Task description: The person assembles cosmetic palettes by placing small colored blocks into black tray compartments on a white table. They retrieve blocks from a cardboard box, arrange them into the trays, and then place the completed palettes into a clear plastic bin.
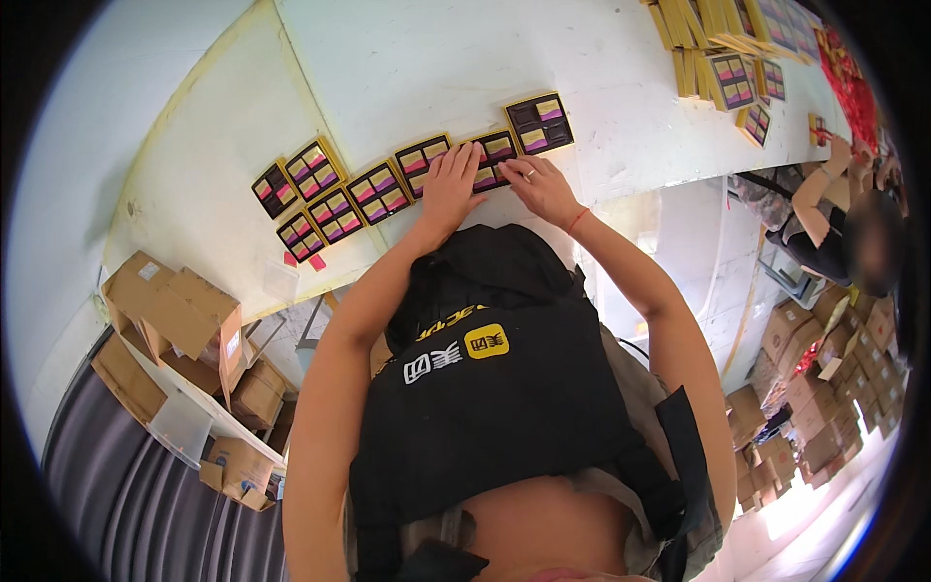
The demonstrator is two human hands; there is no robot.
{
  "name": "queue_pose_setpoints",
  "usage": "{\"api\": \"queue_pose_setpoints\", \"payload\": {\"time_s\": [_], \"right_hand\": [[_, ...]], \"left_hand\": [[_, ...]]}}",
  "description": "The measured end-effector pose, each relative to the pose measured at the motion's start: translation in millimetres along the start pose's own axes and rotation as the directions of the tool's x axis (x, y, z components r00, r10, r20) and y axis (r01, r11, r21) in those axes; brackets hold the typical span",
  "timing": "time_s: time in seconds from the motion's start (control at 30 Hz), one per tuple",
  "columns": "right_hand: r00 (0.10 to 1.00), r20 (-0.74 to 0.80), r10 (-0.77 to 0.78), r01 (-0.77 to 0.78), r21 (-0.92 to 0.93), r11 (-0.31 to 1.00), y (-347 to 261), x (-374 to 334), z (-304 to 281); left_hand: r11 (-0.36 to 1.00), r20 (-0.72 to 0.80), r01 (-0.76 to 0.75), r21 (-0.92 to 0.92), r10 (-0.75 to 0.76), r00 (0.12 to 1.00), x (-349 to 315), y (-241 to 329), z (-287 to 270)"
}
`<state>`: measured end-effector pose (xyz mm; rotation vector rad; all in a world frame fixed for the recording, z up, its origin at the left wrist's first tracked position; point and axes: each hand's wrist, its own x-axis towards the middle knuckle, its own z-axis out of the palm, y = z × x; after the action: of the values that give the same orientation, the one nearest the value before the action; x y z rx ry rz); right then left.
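Note:
A small black-trayed box with a gold rim [497, 147] lies on the white table, with gold-and-purple packets in its compartments. My left hand [451, 187] rests across its left side, fingers stretched out over the rim. At its lower right corner, my right hand [545, 192] has its fingers curled and the fingertips pressed together; anything between them is hidden. To the right is a similar box [539, 124], partly filled, with dark bare compartments. Another filled box [422, 160] sits just left of my left hand, and one more [378, 192] follows it.
Further left lie several filled boxes [312, 167] and loose red packets [317, 262]. Stacked boxes [713, 68] stand at the far right, near a co-worker [824, 209] and red material [846, 82]. Cardboard cartons [184, 310] are at lower left, more cartons [815, 388] at right.

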<state>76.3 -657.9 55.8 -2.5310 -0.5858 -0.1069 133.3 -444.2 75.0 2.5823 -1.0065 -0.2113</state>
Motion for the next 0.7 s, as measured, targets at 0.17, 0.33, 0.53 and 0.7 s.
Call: {"api": "queue_pose_setpoints", "payload": {"time_s": [0.17, 0.33, 0.53, 0.7], "right_hand": [[0.999, 0.003, -0.046, 0.046, -0.076, 0.996, 1, -7, 11], [1.000, 0.003, 0.011, -0.011, -0.075, 0.997, -7, -11, 19], [0.997, -0.044, 0.057, -0.054, 0.071, 0.996, -72, 11, 7], [0.882, 0.434, -0.186, -0.011, 0.412, 0.911, -153, 85, 78]], "left_hand": [[0.999, 0.002, -0.013, 0.050, 0.013, 1.000, -12, -8, 20], [0.996, -0.088, 0.026, -0.080, -0.033, 0.996, -26, -18, 7], [0.704, -0.566, 0.410, -0.580, -0.710, 0.418, -145, -119, -49], [0.534, -0.354, 0.799, -0.278, -0.830, 0.431, -298, -201, -57]]}}
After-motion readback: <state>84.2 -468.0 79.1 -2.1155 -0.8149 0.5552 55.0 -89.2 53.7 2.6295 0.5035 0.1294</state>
